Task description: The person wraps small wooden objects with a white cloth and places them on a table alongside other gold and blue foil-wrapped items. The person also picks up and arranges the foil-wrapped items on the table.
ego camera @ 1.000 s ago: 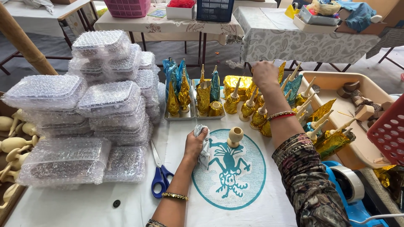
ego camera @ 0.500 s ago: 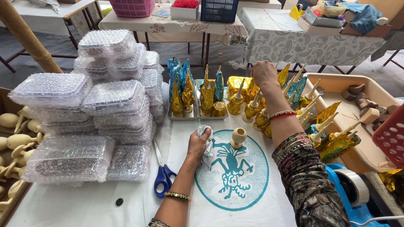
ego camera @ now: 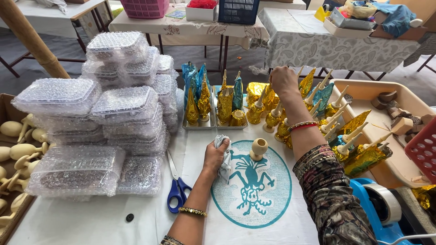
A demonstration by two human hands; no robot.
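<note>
Reaching: right hand [ego camera: 284,81] is stretching over the foil cones [ego camera: 272,115], fingers curled down among them; I cannot tell whether they are pinching one.
Holding: left hand [ego camera: 215,156] is resting on the surface [ego camera: 113,227], fingers closing around a crumpled cloth [ego camera: 224,159].
Standing: a bare wooden cup [ego camera: 259,148] is sitting upright on the teal print [ego camera: 252,186], just beside the cloth.
Crowding: wrapped cones are standing packed, some in a metal tray [ego camera: 213,124], others loose near the beige tray [ego camera: 395,131].
Flanking: bubble-wrapped boxes [ego camera: 91,122] are stacking high at left; scissors [ego camera: 177,186] are lying near them.
Risking: the right forearm is crossing low over the tall cones, so a sideways drag is likely tipping neighbours like dominoes; the left wrist, shifting, could be knocking the cup over.
</note>
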